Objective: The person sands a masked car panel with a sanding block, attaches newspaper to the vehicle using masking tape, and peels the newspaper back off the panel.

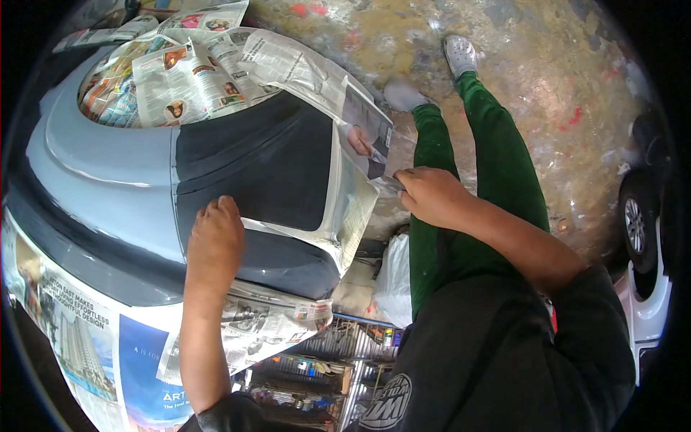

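My left hand [216,234] is closed over the dark panel [266,155] of a grey and black car body, near its lower edge; what its fingers hold, if anything, is hidden. To the right, my right hand [432,194] pinches the lower corner of a newspaper sheet [368,133] that hangs past the panel's right side. Strips of paper and masking border the dark panel. More newspaper [191,86] covers the round opening at the upper left, beside the light grey bodywork [108,162].
Newspaper [79,338] also covers the bodywork's lower side. Beyond my legs in green trousers lies a stained concrete floor [561,93]. A white plastic bag [394,281] is near my legs. A wheel [635,223] and white car part stand at the far right; cluttered shelves appear at the bottom.
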